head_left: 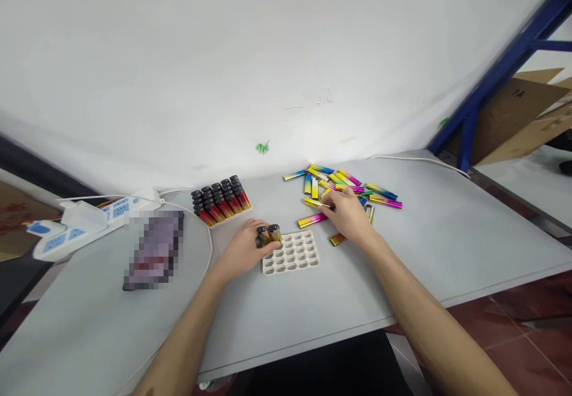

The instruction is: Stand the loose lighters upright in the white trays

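My left hand (245, 248) is closed around dark-topped, gold-sided tubes (269, 234) at the back left corner of a white tray (292, 253) with rows of oval holes. Most of the holes in view have nothing in them. My right hand (348, 210) reaches into a loose pile of shiny coloured tubes (344, 177), its thumb and fingers pinched on a yellow tube (313, 203). Behind my left hand stands a second tray packed with black-topped, red and gold tubes (218, 200).
A white power strip (56, 244) with plugs and cables lies at the left, near a pixelated purple object (154, 250). A white cable (415, 158) runs along the back right. Cardboard boxes (513, 110) stand beyond the blue metal frame (467, 137).
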Available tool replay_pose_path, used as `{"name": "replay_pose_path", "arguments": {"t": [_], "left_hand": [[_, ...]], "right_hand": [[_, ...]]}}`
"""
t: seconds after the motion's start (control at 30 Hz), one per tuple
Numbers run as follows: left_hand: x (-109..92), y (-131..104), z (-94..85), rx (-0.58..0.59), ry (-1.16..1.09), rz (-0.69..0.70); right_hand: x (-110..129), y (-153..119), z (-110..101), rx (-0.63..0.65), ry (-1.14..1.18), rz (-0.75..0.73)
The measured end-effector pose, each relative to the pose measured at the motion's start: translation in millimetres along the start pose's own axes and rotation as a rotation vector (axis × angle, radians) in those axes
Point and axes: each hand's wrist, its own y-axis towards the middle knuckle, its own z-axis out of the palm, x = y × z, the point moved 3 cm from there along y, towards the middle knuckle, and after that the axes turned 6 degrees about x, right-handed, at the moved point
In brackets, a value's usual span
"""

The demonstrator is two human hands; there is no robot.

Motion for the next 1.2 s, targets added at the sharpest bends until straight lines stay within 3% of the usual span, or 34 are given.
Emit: {"name": "replay_pose_path", "arguments": {"t": [0.1, 0.23, 0.43, 0.57, 0.9, 1.0, 1.2], "left_hand": [[-1, 0, -0.5, 0.006, 0.024, 0.007], [-3, 0, -0.8, 0.011, 0.040, 0.010], [-2, 1, 0.1, 0.005, 0.044, 0.015], [-2, 1, 0.8, 0.019, 0.043, 0.017], [-2, 1, 1.2, 0.047, 0.033, 0.022], [-2, 2, 1.4, 0.053, 0.031, 0.029], [-3, 2, 1.1, 0.063, 0.031, 0.049]], "right_hand": [[8, 0, -6, -0.091, 0.165, -0.009], [14, -1, -8, -0.107, 0.594, 0.098], [18, -1, 2, 0.005, 1.275, 0.213], [24, -4, 10, 0.142, 1.481, 0.185], [50, -18, 21, 0.423, 1.476, 0.255], [53, -20, 22, 0.439, 1.344, 0.229], [52, -21, 19, 0.370, 1.042, 0.006]]}}
